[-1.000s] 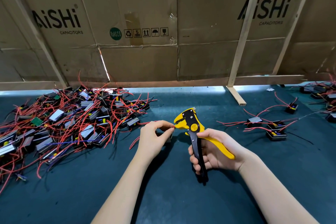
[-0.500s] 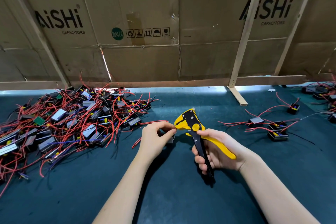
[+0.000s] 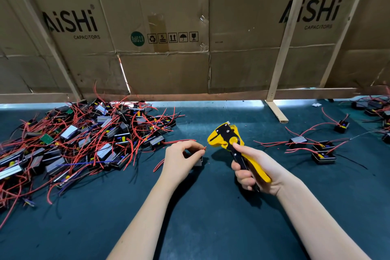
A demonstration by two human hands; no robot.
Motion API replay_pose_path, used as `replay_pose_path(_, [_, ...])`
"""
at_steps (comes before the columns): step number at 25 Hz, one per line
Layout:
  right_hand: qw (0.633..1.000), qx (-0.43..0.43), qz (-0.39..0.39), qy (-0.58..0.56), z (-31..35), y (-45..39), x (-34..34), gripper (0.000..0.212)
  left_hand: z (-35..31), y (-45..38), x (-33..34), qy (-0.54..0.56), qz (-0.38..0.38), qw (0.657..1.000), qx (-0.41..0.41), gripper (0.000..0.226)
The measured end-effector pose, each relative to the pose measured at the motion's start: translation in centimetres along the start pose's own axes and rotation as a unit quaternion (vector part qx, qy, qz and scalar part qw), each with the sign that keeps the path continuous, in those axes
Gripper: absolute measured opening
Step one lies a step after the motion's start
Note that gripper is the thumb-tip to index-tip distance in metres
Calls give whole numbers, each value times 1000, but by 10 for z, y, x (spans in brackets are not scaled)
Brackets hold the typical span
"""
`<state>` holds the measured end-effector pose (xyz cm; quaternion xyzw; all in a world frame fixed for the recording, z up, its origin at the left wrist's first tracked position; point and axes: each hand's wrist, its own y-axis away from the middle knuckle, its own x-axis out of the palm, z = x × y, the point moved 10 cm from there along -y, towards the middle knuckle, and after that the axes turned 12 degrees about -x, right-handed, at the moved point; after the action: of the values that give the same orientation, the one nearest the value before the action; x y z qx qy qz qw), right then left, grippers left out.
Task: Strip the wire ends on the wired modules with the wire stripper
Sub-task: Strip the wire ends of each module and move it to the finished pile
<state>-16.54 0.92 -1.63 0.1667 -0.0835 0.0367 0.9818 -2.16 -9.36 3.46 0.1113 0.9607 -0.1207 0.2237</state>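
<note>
The left hand (image 3: 181,159) is pinching a red wire end (image 3: 204,148) just beside the mouth of the yellow wire stripper (image 3: 226,138), which the right hand (image 3: 256,170) is gripping by its handles — feeding it in looks next. The unstripped pile (image 3: 84,141) is lying left on the green mat (image 3: 211,217), cardboard wall (image 3: 168,65) behind — finished modules (image 3: 316,150) right.

Your left hand (image 3: 181,159) pinches a red wire end (image 3: 204,148) at frame centre, just left of the yellow-and-black wire stripper (image 3: 229,140) gripped in your right hand (image 3: 256,170). A heap of wired modules (image 3: 84,139) fills the left; a few modules (image 3: 316,148) lie at right on the green mat (image 3: 211,217).
</note>
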Motion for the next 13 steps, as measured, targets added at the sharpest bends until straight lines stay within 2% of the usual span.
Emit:
replay_pose_path(3, [997,-13,19,-70,-1,0,5,56,-1,1,0,-24,13,1000,12,3])
replay_pose_path(7, [991,-4,2,-136,-4,1,6,53,1,1,1,-186,78,978,43,42])
replay_pose_path(10, [985,-2,-20,-170,-4,0,2,52,7,0,-7,-199,103,974,42,29])
replay_pose_path(13, [983,4,-24,-180,-5,-1,2,52,-6,2,-18,-143,53,986,62,19])
